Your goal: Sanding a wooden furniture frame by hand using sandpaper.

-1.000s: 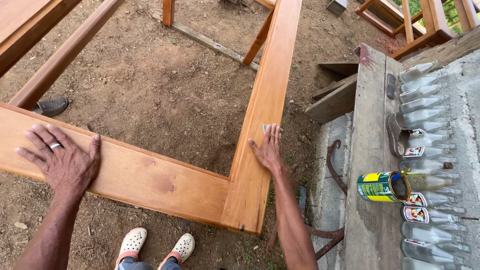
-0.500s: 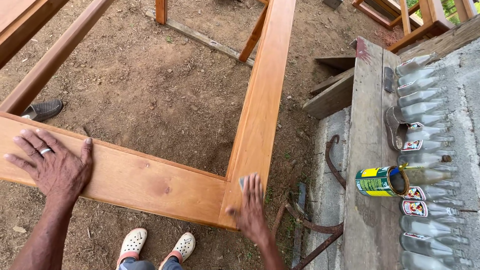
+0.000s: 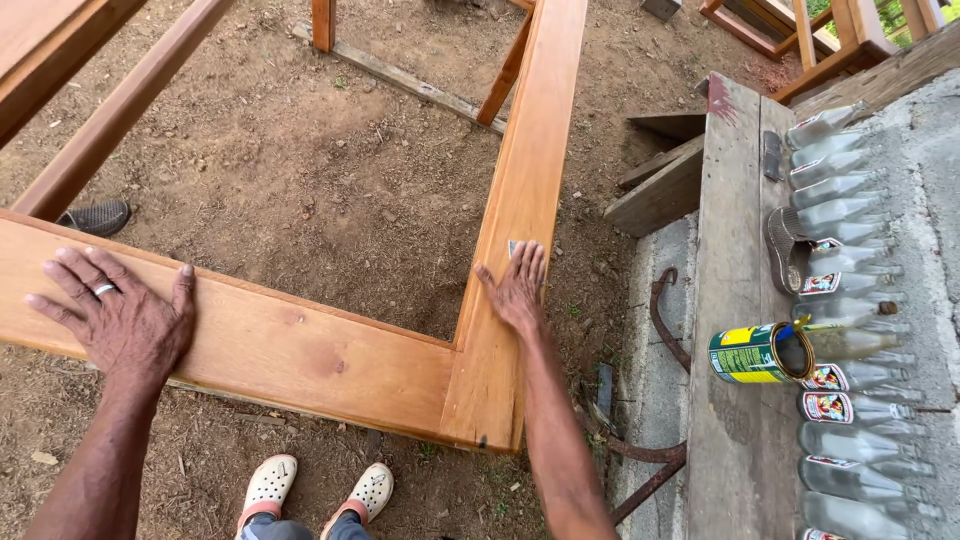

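In the head view, a large varnished wooden frame (image 3: 330,350) fills the left and middle of the picture, held up off a dirt floor (image 3: 330,170). One broad rail runs from the left edge toward the lower middle, and a second rail (image 3: 530,160) meets it at a corner near the bottom centre and runs up to the top of the picture.

The left hand (image 3: 120,315) lies flat, palm down, on the broad rail at the left of the frame, fingers spread wide and gripping nothing; a pale ring sits on one finger. The right hand (image 3: 515,290) rests on the upright rail just above the corner, fingers held together and stretched out. A small pale scrap (image 3: 512,246), perhaps sanding paper, peeks out from under its fingertips, pressed against the wood rather than clasped.

At the bottom centre, two white perforated clogs (image 3: 315,490) stand on the dirt below the corner of the frame. A dark shoe (image 3: 95,215) lies on the ground at the left, beside another wooden rail running toward the upper left.

At the right, a weathered plank (image 3: 730,200) runs top to bottom. An open tin can (image 3: 760,352) with a yellow and green label lies on its side on it. Beside the plank, a row of clear glass bottles (image 3: 840,300) lies along the right edge. A rusty bent iron bar (image 3: 665,325) lies on the ground between frame and plank.
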